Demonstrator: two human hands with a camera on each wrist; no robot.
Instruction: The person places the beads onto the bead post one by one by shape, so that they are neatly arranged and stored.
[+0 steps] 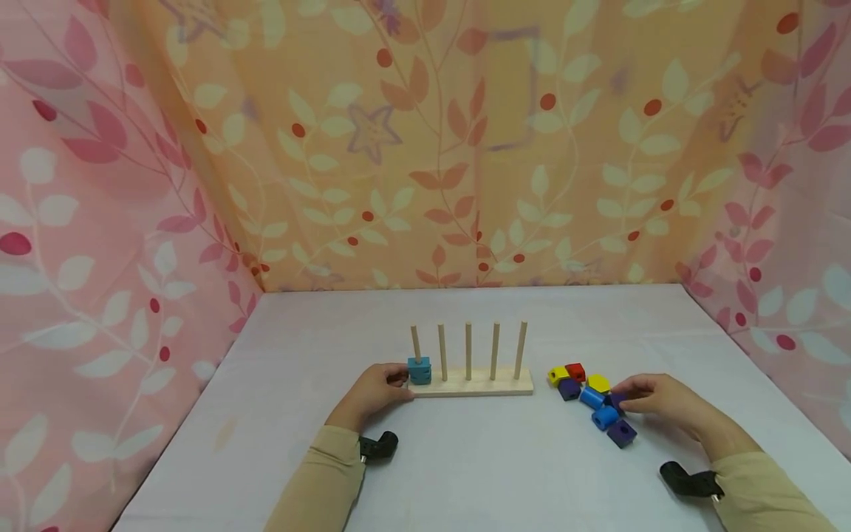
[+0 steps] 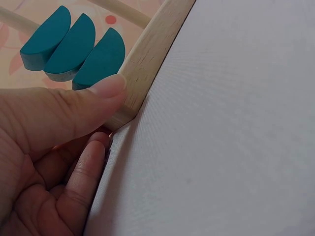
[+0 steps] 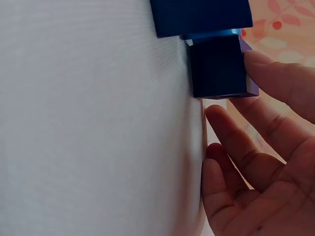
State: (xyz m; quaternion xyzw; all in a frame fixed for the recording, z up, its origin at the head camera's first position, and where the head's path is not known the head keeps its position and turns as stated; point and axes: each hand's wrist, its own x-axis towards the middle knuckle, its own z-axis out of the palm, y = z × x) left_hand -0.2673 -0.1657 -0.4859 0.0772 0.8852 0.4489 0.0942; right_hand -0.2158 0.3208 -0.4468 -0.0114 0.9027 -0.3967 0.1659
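Observation:
My left hand [image 1: 372, 390] grips the left end of a wooden peg stand [image 1: 475, 384]. In the left wrist view its thumb [image 2: 110, 86] lies on the base, and the other fingers curl in below. Three teal blocks with rounded sides [image 2: 98, 56] are stacked on the leftmost peg, just above that thumb. Over on the right, my right hand [image 1: 668, 405] has thumb and fingertips at a dark purple block [image 3: 219, 69], pinching it by its edge. Its other fingers are loosely bent beside the tabletop. Another dark block [image 3: 202, 17] stands close to the pinched one.
Several bare pegs [image 1: 468, 351] rise from the stand. Left of my right hand lie a yellow block [image 1: 557, 377], a red block [image 1: 576, 372], a yellow piece [image 1: 598, 383], blue cylinders [image 1: 604, 418] and purple blocks [image 1: 621, 434]. Patterned curtains [image 1: 425, 148] border the white table [image 1: 505, 473].

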